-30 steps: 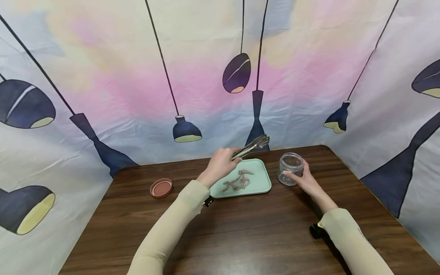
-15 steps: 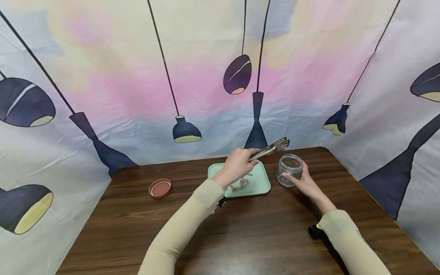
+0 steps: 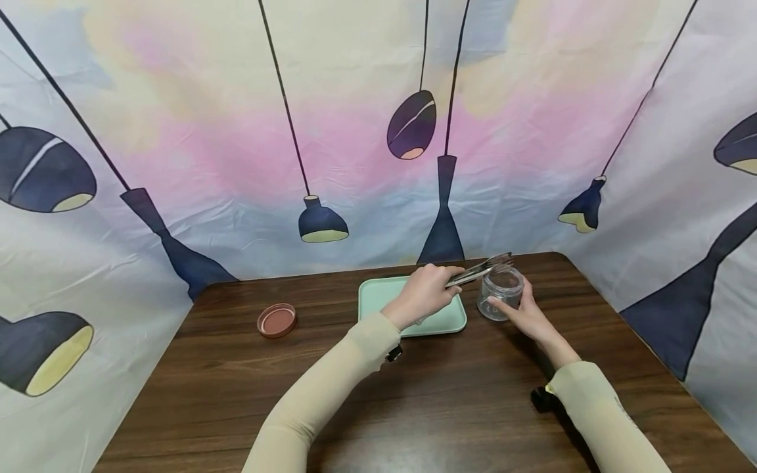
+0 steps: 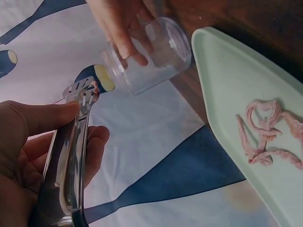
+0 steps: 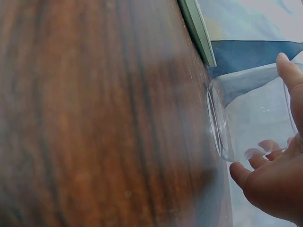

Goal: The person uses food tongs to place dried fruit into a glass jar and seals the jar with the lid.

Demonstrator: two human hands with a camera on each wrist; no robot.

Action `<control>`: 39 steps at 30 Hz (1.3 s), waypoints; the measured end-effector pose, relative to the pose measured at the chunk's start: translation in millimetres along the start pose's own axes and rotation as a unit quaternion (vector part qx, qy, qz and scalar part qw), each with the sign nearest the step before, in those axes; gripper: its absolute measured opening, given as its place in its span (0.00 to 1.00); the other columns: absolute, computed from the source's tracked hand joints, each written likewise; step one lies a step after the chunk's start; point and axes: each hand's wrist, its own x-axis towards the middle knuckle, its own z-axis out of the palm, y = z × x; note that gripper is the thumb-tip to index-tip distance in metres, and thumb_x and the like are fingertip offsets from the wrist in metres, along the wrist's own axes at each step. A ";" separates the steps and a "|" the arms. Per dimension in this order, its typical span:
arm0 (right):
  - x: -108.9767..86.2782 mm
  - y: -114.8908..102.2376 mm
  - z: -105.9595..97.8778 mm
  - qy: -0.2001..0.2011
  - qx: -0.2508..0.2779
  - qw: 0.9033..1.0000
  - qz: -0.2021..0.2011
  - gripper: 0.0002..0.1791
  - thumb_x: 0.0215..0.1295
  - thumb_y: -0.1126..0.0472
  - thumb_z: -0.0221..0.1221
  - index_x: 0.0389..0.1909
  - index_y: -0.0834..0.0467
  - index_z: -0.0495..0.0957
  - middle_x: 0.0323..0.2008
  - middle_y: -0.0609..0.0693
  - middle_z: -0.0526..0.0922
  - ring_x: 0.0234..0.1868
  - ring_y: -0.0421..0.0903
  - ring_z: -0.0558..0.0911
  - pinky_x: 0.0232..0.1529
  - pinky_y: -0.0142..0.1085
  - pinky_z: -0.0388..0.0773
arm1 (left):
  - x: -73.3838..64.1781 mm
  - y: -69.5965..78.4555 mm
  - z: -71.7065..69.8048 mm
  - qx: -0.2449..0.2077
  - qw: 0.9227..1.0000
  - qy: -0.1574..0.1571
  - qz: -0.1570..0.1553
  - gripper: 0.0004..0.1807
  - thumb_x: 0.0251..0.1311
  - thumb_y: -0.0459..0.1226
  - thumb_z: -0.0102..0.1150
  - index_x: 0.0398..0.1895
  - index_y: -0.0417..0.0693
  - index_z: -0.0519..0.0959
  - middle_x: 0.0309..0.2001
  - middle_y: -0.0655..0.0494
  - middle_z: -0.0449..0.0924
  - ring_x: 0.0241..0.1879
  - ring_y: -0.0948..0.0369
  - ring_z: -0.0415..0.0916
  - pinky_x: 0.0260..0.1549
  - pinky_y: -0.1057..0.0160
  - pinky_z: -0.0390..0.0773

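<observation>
My left hand (image 3: 421, 295) grips a pair of metal tongs (image 3: 476, 270), their slotted tips at the mouth of a clear jar (image 3: 497, 303). In the left wrist view a small pinkish bit (image 4: 96, 87) shows between the tips of the tongs. Fingers and thumb of my right hand (image 3: 528, 318) hold the jar by its side; it stands upright on the table. Left of the jar lies a pale green tray (image 3: 378, 293), partly hidden under my left hand. Thin, twisted pinkish strips (image 4: 265, 123), like raw meat, lie on it.
A reddish-brown round lid (image 3: 276, 320) lies on the table at the left. The dark wooden table (image 3: 449, 401) ends just behind the tray and jar, where a printed cloth (image 3: 236, 164) hangs.
My left hand has moved right with the tongs, from above the tray to the jar, and their tips have come down to its mouth. The right hand and the jar have stayed put.
</observation>
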 end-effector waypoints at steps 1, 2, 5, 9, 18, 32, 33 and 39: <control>0.5 -0.4 0.0 0.002 -0.002 1.000 -0.002 0.59 0.72 0.48 0.61 0.78 0.61 0.22 0.75 0.74 0.39 0.75 0.72 0.47 0.69 0.68 0.47 | 0.5 0.0 1.4 0.001 1.000 -0.001 0.000 0.23 0.71 0.41 0.61 0.67 0.47 0.77 0.20 0.62 0.75 0.13 0.65 0.67 0.20 0.68 0.67; 0.9 -1.3 -0.4 0.001 -0.005 1.000 -0.001 0.59 0.72 0.48 0.61 0.78 0.61 0.22 0.74 0.74 0.39 0.74 0.72 0.47 0.69 0.67 0.48 | 1.1 0.0 2.7 0.003 1.000 -0.003 0.001 0.23 0.71 0.41 0.61 0.66 0.47 0.77 0.21 0.62 0.75 0.13 0.65 0.67 0.19 0.68 0.67; 2.1 -5.1 -3.5 -0.007 -0.015 1.000 0.016 0.60 0.71 0.47 0.62 0.78 0.62 0.22 0.74 0.75 0.41 0.74 0.73 0.48 0.68 0.67 0.50 | 3.5 0.4 5.9 0.014 1.000 -0.004 0.006 0.22 0.70 0.41 0.62 0.66 0.47 0.78 0.26 0.59 0.80 0.15 0.66 0.69 0.20 0.69 0.68; 3.5 -10.9 -10.3 -0.031 -0.020 0.998 0.049 0.63 0.69 0.42 0.62 0.78 0.60 0.21 0.75 0.75 0.40 0.75 0.73 0.46 0.68 0.66 0.52 | 6.4 1.5 8.2 0.029 1.000 -0.004 0.010 0.22 0.70 0.40 0.62 0.65 0.48 0.78 0.34 0.56 0.84 0.17 0.67 0.71 0.21 0.69 0.69; 2.3 -8.8 -14.3 -0.041 -0.016 0.997 0.061 0.64 0.66 0.42 0.65 0.79 0.58 0.24 0.76 0.73 0.39 0.76 0.72 0.43 0.68 0.67 0.52 | 4.3 -0.2 14.1 0.027 1.000 -0.015 0.005 0.22 0.70 0.41 0.62 0.65 0.49 0.78 0.24 0.60 0.78 0.14 0.65 0.69 0.16 0.68 0.65; 4.4 -7.0 -15.0 -0.043 -0.011 0.997 0.059 0.65 0.65 0.43 0.66 0.80 0.56 0.24 0.77 0.71 0.39 0.77 0.71 0.40 0.69 0.67 0.49 | 5.8 -0.2 13.7 0.041 0.999 -0.018 0.011 0.22 0.70 0.40 0.61 0.65 0.48 0.78 0.28 0.58 0.81 0.15 0.65 0.69 0.18 0.69 0.65; 4.4 -6.7 -14.9 -0.043 -0.010 0.997 0.059 0.65 0.65 0.43 0.66 0.80 0.56 0.24 0.77 0.71 0.39 0.77 0.71 0.40 0.69 0.67 0.48 | 5.7 0.0 13.6 0.042 0.999 -0.019 0.011 0.22 0.70 0.41 0.61 0.65 0.48 0.78 0.26 0.59 0.80 0.15 0.65 0.69 0.18 0.69 0.65; 3.2 -5.3 -14.2 -0.045 -0.014 0.997 0.067 0.65 0.65 0.42 0.66 0.80 0.55 0.24 0.77 0.72 0.38 0.76 0.71 0.39 0.69 0.68 0.48 | 3.8 -0.2 14.1 0.038 0.999 -0.022 0.006 0.24 0.70 0.42 0.62 0.67 0.47 0.76 0.19 0.61 0.74 0.15 0.65 0.68 0.18 0.69 0.64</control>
